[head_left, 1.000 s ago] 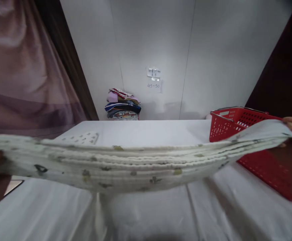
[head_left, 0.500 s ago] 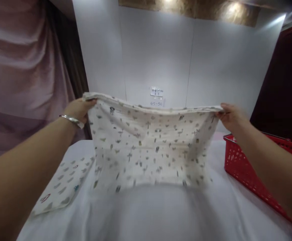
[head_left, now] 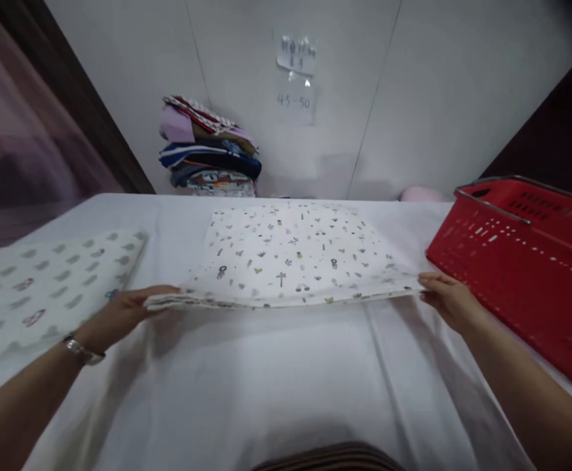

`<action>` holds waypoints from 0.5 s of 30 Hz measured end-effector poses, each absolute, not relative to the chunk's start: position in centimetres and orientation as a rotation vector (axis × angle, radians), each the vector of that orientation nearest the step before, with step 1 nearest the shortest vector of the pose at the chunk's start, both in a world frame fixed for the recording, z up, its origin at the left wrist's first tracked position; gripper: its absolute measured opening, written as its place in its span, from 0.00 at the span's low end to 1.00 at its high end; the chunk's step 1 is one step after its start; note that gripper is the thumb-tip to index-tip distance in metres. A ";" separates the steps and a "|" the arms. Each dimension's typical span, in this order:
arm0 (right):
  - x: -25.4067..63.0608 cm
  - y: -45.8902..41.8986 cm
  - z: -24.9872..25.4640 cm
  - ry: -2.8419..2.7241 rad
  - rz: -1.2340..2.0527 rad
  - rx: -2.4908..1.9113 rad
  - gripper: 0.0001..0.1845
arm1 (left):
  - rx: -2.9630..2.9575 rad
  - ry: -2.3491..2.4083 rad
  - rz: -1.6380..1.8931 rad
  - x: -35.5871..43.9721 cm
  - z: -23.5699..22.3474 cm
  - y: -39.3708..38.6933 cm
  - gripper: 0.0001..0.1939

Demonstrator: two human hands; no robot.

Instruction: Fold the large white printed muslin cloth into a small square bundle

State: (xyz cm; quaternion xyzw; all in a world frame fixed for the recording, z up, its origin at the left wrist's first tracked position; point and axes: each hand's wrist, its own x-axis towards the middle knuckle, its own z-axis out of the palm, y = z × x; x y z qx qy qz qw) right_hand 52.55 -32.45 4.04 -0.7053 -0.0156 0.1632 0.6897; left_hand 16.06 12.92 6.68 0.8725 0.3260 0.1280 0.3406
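A printed cloth (head_left: pixel 290 255) is held by its near corners between two hands, spread over the white-covered bench (head_left: pixel 276 392).

The left corner is pinched by the left hand (head_left: pixel 126 311) and the right corner by the right hand (head_left: pixel 446 297), fingers closed on the fabric in both; the cloth is stretched between them and extends away beyond them. Some fingertips are hidden by the fabric, the layers along the near edge are hard to count, and whether that edge touches the bench cannot be told. The grey-patterned cloth (head_left: pixel 55 281) beside the left hand is cut off by the picture's left border, the red basket (head_left: pixel 521 275) by the right; the upper paper's (head_left: pixel 296 53) writing is blurred.
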 end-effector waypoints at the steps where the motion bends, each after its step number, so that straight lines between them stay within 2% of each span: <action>1: 51.8 -33.0 3.1 0.001 0.400 -1.582 0.11 | 2.232 0.861 0.242 15.5 5.6 12.4 0.35; 3: 50.7 -33.9 2.3 0.029 0.409 -1.564 0.11 | 2.162 0.911 0.199 14.4 4.7 11.6 0.36; 6: 49.6 -35.3 2.8 0.003 0.363 -1.516 0.12 | 2.129 0.984 0.359 12.9 5.3 10.9 0.35; 10: 47.8 -37.1 3.0 0.014 0.382 -1.551 0.12 | 2.234 0.873 0.319 11.0 6.0 9.9 0.33; 15: 45.3 -39.1 2.0 -0.017 0.413 -1.669 0.13 | 2.368 0.752 0.318 9.0 4.6 8.1 0.31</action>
